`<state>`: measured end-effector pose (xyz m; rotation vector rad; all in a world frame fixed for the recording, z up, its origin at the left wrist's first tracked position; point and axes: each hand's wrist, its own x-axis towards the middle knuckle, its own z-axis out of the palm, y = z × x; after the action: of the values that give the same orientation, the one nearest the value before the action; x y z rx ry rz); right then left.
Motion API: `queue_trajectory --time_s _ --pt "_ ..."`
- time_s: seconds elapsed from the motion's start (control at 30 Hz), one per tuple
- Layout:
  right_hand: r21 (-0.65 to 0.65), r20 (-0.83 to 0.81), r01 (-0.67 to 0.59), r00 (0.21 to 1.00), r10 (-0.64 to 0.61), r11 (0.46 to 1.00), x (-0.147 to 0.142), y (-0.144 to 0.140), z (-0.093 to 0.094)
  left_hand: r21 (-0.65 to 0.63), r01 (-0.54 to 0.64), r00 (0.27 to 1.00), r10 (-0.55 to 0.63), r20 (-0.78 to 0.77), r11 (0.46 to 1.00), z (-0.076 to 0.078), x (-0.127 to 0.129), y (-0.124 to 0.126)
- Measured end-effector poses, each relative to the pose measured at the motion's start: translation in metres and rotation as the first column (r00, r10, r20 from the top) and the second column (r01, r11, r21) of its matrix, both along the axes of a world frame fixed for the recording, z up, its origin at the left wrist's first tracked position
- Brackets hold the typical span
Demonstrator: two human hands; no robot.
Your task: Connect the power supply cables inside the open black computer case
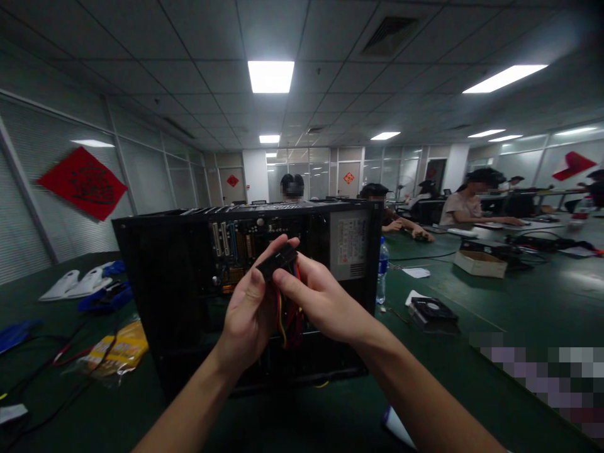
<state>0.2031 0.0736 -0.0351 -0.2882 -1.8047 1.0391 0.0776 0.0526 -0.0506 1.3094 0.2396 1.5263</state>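
Black plug on a bundle of coloured wires, held up before the open computer case. Left hand and right hand both pinch it between fingertips.

Your left hand and right hand meet raised before you, fingers pinched together, forearms angled inward.

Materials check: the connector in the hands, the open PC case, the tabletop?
Connector, held by both hands: looks like matte black moulded plastic, with red and yellow insulated wires below.
PC case: likely black painted sheet metal, going by its thin flat panels.
Tabletop: dull dark green, possibly a mat; unclear.
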Motion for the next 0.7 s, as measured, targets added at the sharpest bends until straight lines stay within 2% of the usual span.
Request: queue_trajectory --time_s 0.2,0.47,0.7 --pt "-0.018 0.022 -0.063 0.998 0.063 0.998 0.008 -0.003 0.003 0.060 -0.017 0.999 0.019 -0.047 0.998 -0.006 -0.004 0.003" --pt "0.021 0.033 -0.085 0.996 0.085 0.996 0.011 -0.006 0.004 0.064 -0.019 0.999 0.022 -0.047 0.998 -0.004 0.004 -0.002" --pt "0.038 -0.074 -0.002 0.997 0.004 0.999 0.009 -0.010 0.009 -0.026 -0.238 0.971 0.238 0.014 0.971 -0.004 0.005 0.005"
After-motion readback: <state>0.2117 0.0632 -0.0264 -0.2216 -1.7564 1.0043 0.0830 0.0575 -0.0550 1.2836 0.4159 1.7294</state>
